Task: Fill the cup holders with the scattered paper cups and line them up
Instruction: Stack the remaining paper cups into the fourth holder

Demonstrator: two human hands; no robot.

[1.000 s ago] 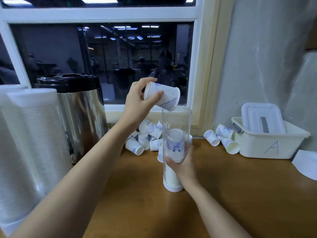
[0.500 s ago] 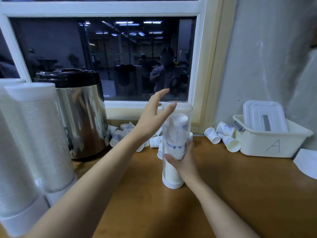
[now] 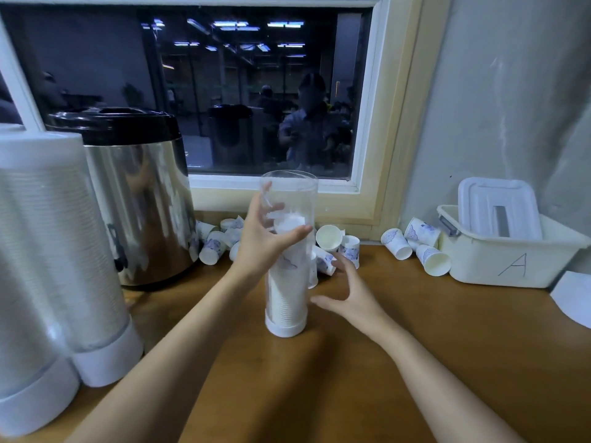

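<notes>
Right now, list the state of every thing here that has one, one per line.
cup holder, upright, partly filled with stacked cups
left hand, fingers spread, touching the holder
right hand, open, beside the holder, holding nothing
loose cups, mostly lying on their sides
full holders, upright, packed
urn, closed
bin, lid propped inside, not shut
</notes>
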